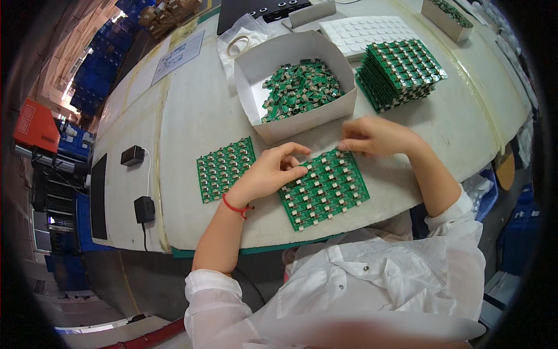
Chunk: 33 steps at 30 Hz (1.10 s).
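A green circuit board panel (326,195), with rows of small metal connectors, lies near the table's front edge. My left hand (270,168) is at its upper left edge, the thumb pressing on it and the index finger raised and curved. At the upper right corner, my right hand (372,136) pinches with bent fingers; whether a small piece is between the fingertips is too small to tell. A second circuit board panel (226,168) lies flat to the left, partly behind my left wrist. Beyond my hands stands a white box (302,125) holding loose small circuit boards (302,87).
A stack of panels (401,72) stands at the back right beside a white tray (369,32). A long box (447,20) of small boards sits farther back. A plastic bag (247,38) with a tape roll lies behind the white box. Black adapters (144,209) with a cable lie left.
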Tool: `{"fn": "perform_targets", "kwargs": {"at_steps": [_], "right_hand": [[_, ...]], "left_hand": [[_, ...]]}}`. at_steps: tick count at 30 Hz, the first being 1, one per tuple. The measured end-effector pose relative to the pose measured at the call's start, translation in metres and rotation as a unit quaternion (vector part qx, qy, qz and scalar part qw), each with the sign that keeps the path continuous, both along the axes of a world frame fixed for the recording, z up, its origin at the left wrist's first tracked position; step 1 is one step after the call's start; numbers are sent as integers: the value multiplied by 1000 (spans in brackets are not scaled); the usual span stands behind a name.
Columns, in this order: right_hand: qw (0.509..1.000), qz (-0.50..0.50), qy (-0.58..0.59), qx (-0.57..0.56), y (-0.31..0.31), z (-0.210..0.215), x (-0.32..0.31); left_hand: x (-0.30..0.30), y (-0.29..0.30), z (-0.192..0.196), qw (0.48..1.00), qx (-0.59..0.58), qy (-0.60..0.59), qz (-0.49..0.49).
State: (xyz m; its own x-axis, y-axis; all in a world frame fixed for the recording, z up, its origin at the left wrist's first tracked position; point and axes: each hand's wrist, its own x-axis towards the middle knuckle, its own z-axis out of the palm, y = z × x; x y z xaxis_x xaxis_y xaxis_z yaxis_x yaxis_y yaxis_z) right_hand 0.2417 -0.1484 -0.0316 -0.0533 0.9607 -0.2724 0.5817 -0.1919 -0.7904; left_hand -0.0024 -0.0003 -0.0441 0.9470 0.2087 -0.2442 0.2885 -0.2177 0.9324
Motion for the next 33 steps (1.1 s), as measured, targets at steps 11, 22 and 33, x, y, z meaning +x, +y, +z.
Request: {"fn": "perform_targets", "kwargs": {"at_steps": [11, 22, 33], "right_hand": [[937, 58, -140, 316, 6, -27, -26], [943, 9, -157, 294, 4, -34, -39], [929, 36, -116, 348, 8, -47, -62]], "left_hand": [[-1, -22, 3, 854, 509, -107, 21], [2, -31, -6, 925, 360, -75, 92], [1, -36, -4, 894, 434, -60, 97]]}}
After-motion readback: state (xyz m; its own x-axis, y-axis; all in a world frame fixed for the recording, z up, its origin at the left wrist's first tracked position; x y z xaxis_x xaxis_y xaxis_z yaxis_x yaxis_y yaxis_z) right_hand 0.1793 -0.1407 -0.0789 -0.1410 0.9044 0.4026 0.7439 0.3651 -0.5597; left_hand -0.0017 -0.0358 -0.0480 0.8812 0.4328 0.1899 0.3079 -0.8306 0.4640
